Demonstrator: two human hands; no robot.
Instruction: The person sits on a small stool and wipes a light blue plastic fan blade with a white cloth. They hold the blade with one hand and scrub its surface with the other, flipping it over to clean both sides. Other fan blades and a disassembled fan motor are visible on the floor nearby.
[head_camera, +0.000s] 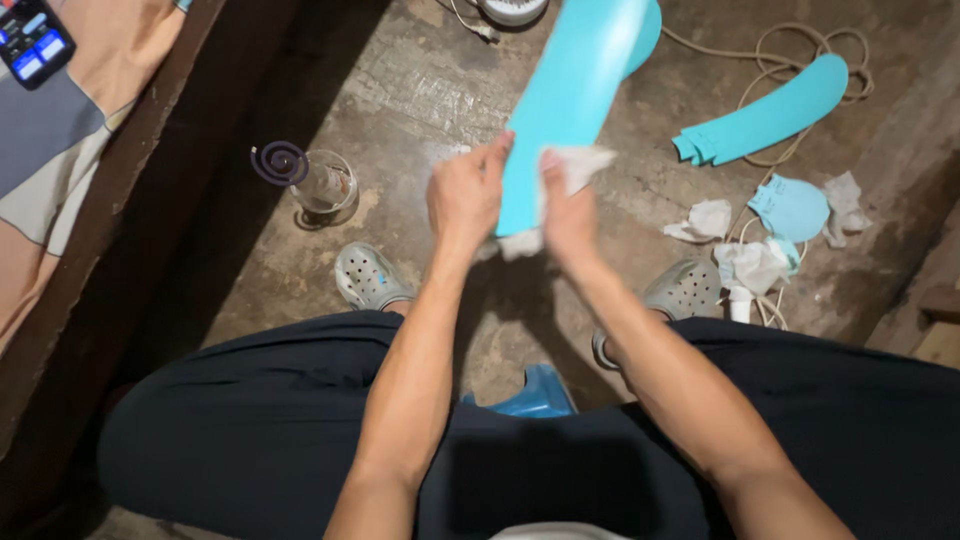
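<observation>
While the concrete floor (400, 90) lies scattered with parts, the turquoise fan blade (570, 100) stands held up over it, between the knees. Left hand (465, 195) grips its lower edge; right hand (568, 215) presses a white tissue (585, 165) against it. Wiping step, seemingly midway. Next stroke likely needs steady hold, blade turned. Second blade (765, 120) and crumpled tissues (705, 218) lie aside.

Smooth, glossy turquoise plastic on the fan blade (570, 100), soft crumpled white paper on the tissue (575, 170), and the floor (400, 90) is rough, stained concrete.
</observation>
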